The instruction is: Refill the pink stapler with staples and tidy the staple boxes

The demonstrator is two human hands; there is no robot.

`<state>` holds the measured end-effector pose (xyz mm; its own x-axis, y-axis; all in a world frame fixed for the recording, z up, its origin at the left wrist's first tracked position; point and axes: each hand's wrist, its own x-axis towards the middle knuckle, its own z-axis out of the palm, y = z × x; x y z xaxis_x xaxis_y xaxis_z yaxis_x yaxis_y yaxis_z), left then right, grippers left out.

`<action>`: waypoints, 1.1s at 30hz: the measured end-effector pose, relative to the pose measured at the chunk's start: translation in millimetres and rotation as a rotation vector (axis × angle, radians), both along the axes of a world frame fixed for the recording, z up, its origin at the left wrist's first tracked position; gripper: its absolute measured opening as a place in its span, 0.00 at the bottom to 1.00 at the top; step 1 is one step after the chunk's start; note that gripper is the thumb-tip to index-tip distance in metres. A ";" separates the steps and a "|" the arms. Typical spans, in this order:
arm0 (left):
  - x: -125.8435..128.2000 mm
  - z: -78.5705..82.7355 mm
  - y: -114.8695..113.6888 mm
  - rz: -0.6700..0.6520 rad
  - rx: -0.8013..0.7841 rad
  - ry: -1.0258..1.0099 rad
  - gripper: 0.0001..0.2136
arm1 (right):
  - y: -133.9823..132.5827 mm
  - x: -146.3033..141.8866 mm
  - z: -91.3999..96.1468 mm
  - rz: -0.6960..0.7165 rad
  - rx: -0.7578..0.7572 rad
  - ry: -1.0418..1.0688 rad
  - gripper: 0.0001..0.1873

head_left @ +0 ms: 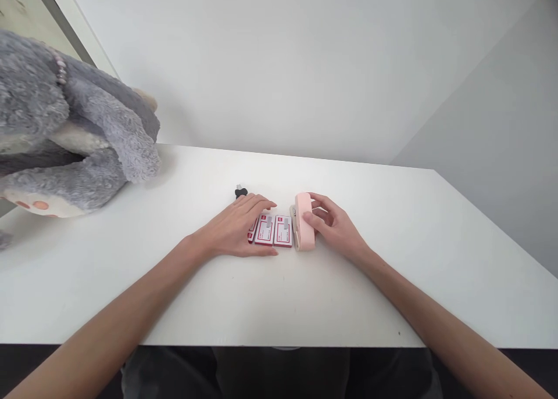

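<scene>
A pale pink stapler with a cream lower part lies lengthwise on the white table. My right hand grips it from the right, thumb across the top and fingers curled at its far side. Directly left of the stapler is a row of small white boxes with red print, among them a right box and a middle box. A third box is partly covered by my left hand. That hand is open over the row's left end, thumb along the near side and fingers along the far side.
Behind my left hand lies a small black object with a grey tip; its kind is unclear. A large grey plush toy sits at the table's left back. Walls border the white table behind; its front edge is by my lap.
</scene>
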<state>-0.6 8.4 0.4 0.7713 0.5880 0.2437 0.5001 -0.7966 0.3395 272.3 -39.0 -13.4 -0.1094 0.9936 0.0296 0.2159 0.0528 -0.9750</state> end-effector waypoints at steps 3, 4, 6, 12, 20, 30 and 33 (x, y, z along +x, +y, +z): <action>-7.6 2.2 4.3 0.016 0.041 0.038 0.39 | -0.4 0.3 0.1 -0.002 -0.002 -0.014 0.33; -9.5 2.9 5.2 0.022 0.048 0.050 0.39 | -0.4 0.4 0.1 -0.001 -0.003 -0.017 0.33; -12.2 4.0 6.3 0.026 0.056 0.070 0.37 | -0.3 0.8 -0.2 0.001 -0.007 -0.021 0.33; -12.6 6.8 6.8 0.060 0.033 0.042 0.29 | -0.1 1.3 -0.5 -0.006 -0.010 -0.027 0.32; -5.4 11.0 2.6 0.169 -0.004 -0.112 0.29 | -0.7 0.0 2.9 -0.011 -0.014 -0.027 0.33; 17.1 -2.9 -9.5 0.144 -0.017 -0.107 0.36 | 0.8 -1.9 6.4 0.009 -0.018 0.011 0.33; 13.8 -0.5 -8.5 0.186 -0.049 -0.154 0.28 | 0.6 -1.5 4.1 0.011 -0.021 0.019 0.34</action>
<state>13.2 -0.1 -0.1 0.6046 0.7303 0.3180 0.5756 -0.6766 0.4592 270.7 -38.4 -9.3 -0.1199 0.9927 0.0111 0.1972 0.0348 -0.9797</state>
